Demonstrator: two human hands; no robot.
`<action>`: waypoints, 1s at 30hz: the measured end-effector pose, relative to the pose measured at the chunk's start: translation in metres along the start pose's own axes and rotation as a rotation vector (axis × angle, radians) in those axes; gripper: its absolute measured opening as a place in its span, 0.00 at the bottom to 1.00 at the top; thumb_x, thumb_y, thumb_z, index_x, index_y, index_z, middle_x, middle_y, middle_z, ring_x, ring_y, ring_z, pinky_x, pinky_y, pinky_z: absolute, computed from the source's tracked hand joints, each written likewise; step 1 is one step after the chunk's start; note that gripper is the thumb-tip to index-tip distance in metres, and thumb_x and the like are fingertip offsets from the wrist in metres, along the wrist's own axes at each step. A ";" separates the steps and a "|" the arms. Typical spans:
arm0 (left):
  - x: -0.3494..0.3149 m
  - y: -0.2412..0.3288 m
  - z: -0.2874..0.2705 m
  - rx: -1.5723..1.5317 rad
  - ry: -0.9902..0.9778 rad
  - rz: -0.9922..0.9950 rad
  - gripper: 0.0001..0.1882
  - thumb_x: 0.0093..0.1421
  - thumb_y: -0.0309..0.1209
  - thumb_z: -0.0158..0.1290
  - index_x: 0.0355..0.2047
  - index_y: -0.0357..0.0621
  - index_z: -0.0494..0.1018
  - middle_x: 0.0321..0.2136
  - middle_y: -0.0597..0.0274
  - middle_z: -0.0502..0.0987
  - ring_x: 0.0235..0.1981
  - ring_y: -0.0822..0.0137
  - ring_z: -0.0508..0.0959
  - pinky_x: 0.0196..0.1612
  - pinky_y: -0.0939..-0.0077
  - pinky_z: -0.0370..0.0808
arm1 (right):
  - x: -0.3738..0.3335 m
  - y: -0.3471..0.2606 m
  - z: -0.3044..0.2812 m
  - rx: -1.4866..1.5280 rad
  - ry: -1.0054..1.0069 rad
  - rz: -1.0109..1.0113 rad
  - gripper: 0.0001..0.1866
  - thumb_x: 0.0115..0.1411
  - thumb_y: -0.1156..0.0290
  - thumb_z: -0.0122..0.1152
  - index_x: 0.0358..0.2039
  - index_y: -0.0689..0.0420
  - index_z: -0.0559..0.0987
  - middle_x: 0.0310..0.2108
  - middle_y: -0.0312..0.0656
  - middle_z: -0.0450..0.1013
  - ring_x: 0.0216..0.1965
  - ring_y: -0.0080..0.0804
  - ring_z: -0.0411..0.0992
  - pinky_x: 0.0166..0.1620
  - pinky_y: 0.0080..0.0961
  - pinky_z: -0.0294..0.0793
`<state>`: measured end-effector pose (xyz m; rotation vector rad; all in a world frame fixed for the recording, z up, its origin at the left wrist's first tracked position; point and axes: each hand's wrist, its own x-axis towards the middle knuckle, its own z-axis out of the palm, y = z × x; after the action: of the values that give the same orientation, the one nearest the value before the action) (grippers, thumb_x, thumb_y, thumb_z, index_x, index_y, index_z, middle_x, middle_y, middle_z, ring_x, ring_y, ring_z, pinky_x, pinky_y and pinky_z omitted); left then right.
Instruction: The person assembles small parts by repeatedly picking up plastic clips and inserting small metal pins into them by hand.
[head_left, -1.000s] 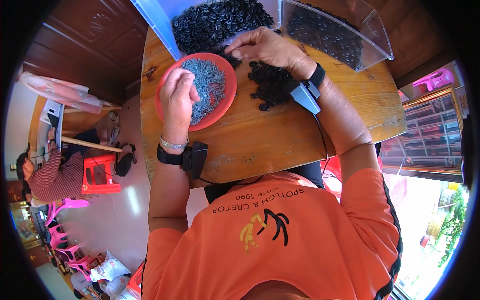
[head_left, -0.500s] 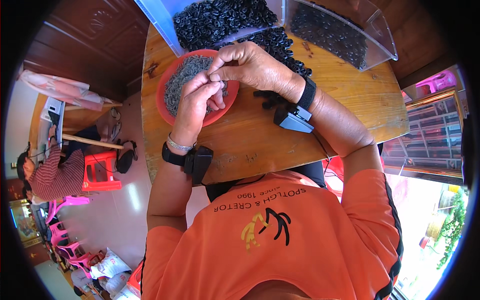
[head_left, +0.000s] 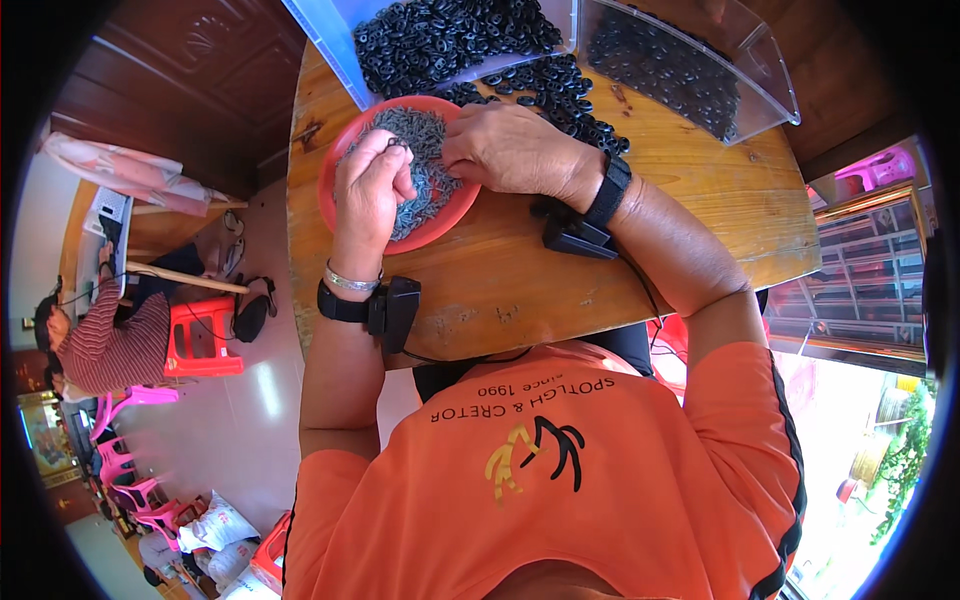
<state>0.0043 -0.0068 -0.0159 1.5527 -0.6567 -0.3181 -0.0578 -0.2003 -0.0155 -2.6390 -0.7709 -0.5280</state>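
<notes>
My left hand is closed over the left side of a round orange-red bowl. A small black ring-shaped plastic piece sticks out between its thumb and forefinger. Inside the bowl lies a heap of small grey screws. At the bowl's right rim, my right hand has its fingers curled down and drawn together over the screws. What those fingertips hold, if anything, is hidden.
Beyond the bowl, loose black plastic pieces lie on the wooden table. Two clear bins of such pieces stand at the far edge. Left of the table, another person sits near a red stool.
My hands were together over the bowl and have come apart. The right has moved to the bowl's right side, fingers lowered; the left has turned, showing the black ring piece.
</notes>
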 end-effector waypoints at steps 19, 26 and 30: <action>-0.002 -0.002 -0.001 0.402 0.008 0.138 0.08 0.56 0.29 0.46 0.25 0.36 0.68 0.14 0.55 0.66 0.16 0.67 0.68 0.22 0.71 0.64 | 0.004 -0.010 0.011 -0.048 -0.091 0.182 0.06 0.49 0.70 0.60 0.26 0.57 0.79 0.28 0.41 0.74 0.34 0.40 0.74 0.36 0.30 0.74; -0.001 0.003 -0.002 0.149 -0.039 0.006 0.10 0.57 0.30 0.44 0.22 0.38 0.67 0.13 0.68 0.66 0.17 0.77 0.67 0.22 0.81 0.63 | 0.006 0.012 0.008 0.917 0.081 0.510 0.08 0.58 0.73 0.59 0.38 0.60 0.79 0.34 0.38 0.78 0.33 0.27 0.76 0.37 0.23 0.76; -0.006 0.008 0.008 0.155 -0.023 0.057 0.11 0.58 0.31 0.45 0.21 0.38 0.66 0.13 0.68 0.66 0.17 0.78 0.66 0.22 0.81 0.63 | 0.008 0.008 0.001 1.436 0.160 0.630 0.10 0.59 0.72 0.59 0.40 0.62 0.78 0.33 0.40 0.77 0.32 0.24 0.75 0.37 0.18 0.76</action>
<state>-0.0067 -0.0100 -0.0096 1.6768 -0.7567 -0.2474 -0.0466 -0.2022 -0.0147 -1.3098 -0.0771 0.0551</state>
